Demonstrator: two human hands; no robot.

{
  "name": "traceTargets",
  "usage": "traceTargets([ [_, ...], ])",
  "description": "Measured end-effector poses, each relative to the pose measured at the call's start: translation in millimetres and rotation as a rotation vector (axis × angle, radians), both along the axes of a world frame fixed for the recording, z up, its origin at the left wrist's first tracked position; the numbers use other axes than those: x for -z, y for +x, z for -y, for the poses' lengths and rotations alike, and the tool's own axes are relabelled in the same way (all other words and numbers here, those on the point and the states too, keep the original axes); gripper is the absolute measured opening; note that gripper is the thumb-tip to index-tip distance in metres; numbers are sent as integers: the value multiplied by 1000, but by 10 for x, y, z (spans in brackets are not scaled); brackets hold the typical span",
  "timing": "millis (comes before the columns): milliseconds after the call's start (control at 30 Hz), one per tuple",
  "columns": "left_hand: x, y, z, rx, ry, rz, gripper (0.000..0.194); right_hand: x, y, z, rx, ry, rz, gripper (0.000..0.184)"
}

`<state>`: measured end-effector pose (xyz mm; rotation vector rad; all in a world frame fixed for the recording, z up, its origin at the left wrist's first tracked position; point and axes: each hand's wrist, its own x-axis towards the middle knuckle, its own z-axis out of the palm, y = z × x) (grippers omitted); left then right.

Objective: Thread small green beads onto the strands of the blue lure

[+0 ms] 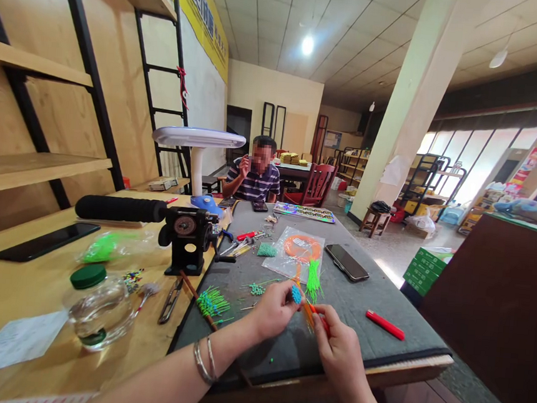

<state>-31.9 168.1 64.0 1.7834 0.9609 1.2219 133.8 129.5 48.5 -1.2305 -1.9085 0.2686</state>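
Tuft of teal beads (296, 295), held firmly between the thumb and closed fingers of my left hand (274, 310), two metal bangles (204, 359) on that wrist. My right hand (337, 352) sits just beside it, its fingers (322, 322) closed in a tight pinch on a thin orange stem (308, 315); the stem's exact join with the tuft is too small to tell.

Work surface: grey mat (348, 309) on a table. Items on it: clear plastic bag (291, 260) with an orange loop (301, 248) and a bunch of green wire strands (314, 281) lying across it, near my hands; red utility knife (384, 324) to the right; smartphone (346, 262) beyond it; loose teal-tipped stems (212, 302) at the mat's left edge.

Adjoining wooden bench (17, 280): black hand-cranked winder (187, 238), green-lidded glass jar (97, 305), black phone (47, 242).

Far end of the table: seated person (256, 178) in a striped shirt, one hand raised.
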Motion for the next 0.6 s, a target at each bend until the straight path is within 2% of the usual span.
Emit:
traceTargets([
  [200, -19, -17, 21, -7, 57, -92, 5, -44, 11, 57, 14, 33, 92, 29],
  [433, -79, -59, 34, -23, 135, -226, 9, -85, 22, 94, 25, 20, 196, 27],
  [600, -92, -76, 52, 10, 179, -269, 11, -119, 54, 114, 0, 2, 218, 24],
])
